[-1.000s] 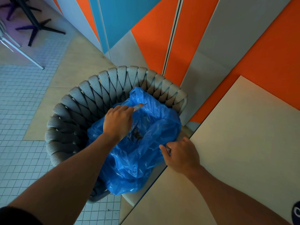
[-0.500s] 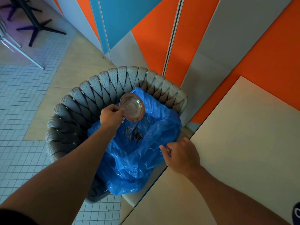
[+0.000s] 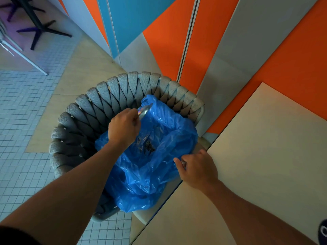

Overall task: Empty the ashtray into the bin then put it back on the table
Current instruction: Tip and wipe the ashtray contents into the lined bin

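- Ashtray (image 3: 145, 110): a small, shiny metal dish, seen nearly edge-on at centre frame, tipped on its side above the blue bin liner (image 3: 159, 156).
- Left hand (image 3: 123, 128): closed on the ashtray, the fingers (image 3: 131, 114) pinching its near rim; the dish sticks out up and to the right past the knuckles, so most of it lies beyond the grip, not inside the palm.
- Right hand (image 3: 199, 168): curled shut at the lower right edge of the liner, just where the plastic meets the pale tabletop (image 3: 265, 156). It seems to pinch the bag's edge, though what sits between the fingers is too small to tell for sure.
- Bin (image 3: 99, 103): a grey woven basket on the tiled floor (image 3: 26, 121), left of the tabletop. Dark ash and bits (image 3: 147, 145) lie in the liner's hollow, below the dish.
- Handling, as a judgement: the dish looks light, stiff and smooth, so it should not bend but could slip. A rim pinch with the thumb opposite the fingers suits tipping; for carrying it back level, a wider hold across the rim would be steadier.
- Liner: thin, soft and crinkled, likely to sag unless held open.
- Progress, judged: emptying looks done or nearly so; the return to the tabletop is not yet made.
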Motion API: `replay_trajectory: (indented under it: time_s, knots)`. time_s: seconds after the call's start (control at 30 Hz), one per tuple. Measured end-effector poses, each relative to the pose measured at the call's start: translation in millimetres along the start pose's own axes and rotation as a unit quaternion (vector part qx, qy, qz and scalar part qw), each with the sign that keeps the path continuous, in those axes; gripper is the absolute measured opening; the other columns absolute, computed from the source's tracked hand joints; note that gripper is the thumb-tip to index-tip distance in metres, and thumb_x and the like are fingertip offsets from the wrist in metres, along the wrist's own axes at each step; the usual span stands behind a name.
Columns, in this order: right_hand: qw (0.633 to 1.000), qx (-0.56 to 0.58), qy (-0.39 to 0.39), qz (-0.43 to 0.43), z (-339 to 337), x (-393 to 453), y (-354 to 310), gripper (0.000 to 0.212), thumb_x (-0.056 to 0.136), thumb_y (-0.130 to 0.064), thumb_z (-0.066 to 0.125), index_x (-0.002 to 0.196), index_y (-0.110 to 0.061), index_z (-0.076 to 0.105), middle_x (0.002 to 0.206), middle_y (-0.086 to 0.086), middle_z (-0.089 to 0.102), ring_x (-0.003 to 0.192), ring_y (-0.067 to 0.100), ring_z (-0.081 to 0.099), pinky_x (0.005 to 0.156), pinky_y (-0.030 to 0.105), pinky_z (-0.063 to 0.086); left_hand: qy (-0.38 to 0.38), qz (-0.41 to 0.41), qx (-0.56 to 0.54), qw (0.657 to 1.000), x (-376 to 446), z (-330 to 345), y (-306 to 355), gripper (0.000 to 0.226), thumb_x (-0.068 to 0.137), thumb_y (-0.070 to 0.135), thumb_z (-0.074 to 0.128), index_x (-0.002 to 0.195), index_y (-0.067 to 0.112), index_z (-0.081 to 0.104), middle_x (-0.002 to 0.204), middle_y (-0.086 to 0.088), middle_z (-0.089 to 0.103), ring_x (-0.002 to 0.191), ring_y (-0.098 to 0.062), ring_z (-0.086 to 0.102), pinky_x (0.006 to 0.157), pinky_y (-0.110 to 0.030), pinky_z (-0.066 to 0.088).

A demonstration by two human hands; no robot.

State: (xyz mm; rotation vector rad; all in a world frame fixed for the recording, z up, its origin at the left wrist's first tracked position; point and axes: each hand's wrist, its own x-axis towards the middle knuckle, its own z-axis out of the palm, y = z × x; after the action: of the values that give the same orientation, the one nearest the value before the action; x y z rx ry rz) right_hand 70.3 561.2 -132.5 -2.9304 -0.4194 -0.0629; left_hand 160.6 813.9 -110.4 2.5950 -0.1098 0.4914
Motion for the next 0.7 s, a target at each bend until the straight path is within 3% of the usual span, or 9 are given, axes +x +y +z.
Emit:
replay_trajectory:
  time_s: [0.07, 0.13, 0.23, 0.43, 0.7]
  knots:
    - [1.000, -0.002, -0.002, 0.003, -1, 0, 0, 0.054, 0.093, -0.057, 0.039, 0.053, -0.022, 0.050, 0.044, -0.010, 0.036, 0.041, 0.010, 0.037, 0.055, 0.029, 0.039, -0.002, 0.132, 0.103, 0.986, -4, -3, 1, 0.005, 0.082, 0.006, 0.062, 0.086, 0.009, 0.063, 0.069, -0.007, 0.058, 0.059, -0.028, 0.054, 0.045, -0.031, 0.039]
    - [1.000, -0.002, -0.008, 0.005, -1, -1, 0, 0.055, 0.093, -0.058, 0.037, 0.054, -0.022, 0.051, 0.044, -0.010, 0.037, 0.042, 0.010, 0.040, 0.057, 0.030, 0.041, -0.045, 0.172, 0.165, 0.970, -8, -3, 3, 0.016, 0.080, 0.004, 0.065, 0.095, 0.008, 0.067, 0.072, -0.008, 0.062, 0.062, -0.029, 0.057, 0.048, -0.033, 0.044]
    - [1.000, 0.001, -0.009, 0.008, -1, -1, -1, 0.056, 0.093, -0.059, 0.035, 0.055, -0.022, 0.052, 0.045, -0.010, 0.038, 0.042, 0.010, 0.040, 0.057, 0.030, 0.040, -0.090, 0.165, 0.206, 0.960, -12, -3, 5, 0.011, 0.083, 0.008, 0.062, 0.094, 0.008, 0.066, 0.076, -0.007, 0.062, 0.067, -0.030, 0.057, 0.054, -0.038, 0.047]
    - [1.000, -0.001, -0.014, 0.005, -3, 0, -1, 0.054, 0.094, -0.057, 0.036, 0.055, -0.023, 0.050, 0.045, -0.010, 0.036, 0.042, 0.010, 0.036, 0.059, 0.028, 0.033, -0.104, 0.155, 0.196, 0.963, -13, -4, 9, 0.012, 0.085, 0.011, 0.060, 0.094, 0.009, 0.067, 0.079, -0.006, 0.065, 0.070, -0.030, 0.058, 0.056, -0.038, 0.046]
    - [1.000, 0.010, -0.020, 0.007, -3, 0, -1, 0.054, 0.094, -0.056, 0.036, 0.056, -0.022, 0.052, 0.045, -0.008, 0.038, 0.042, 0.013, 0.039, 0.061, 0.031, 0.041, -0.109, 0.136, 0.181, 0.968, -8, -7, 15, 0.012, 0.085, 0.009, 0.059, 0.095, 0.010, 0.067, 0.077, -0.004, 0.063, 0.067, -0.027, 0.056, 0.045, -0.033, 0.043]
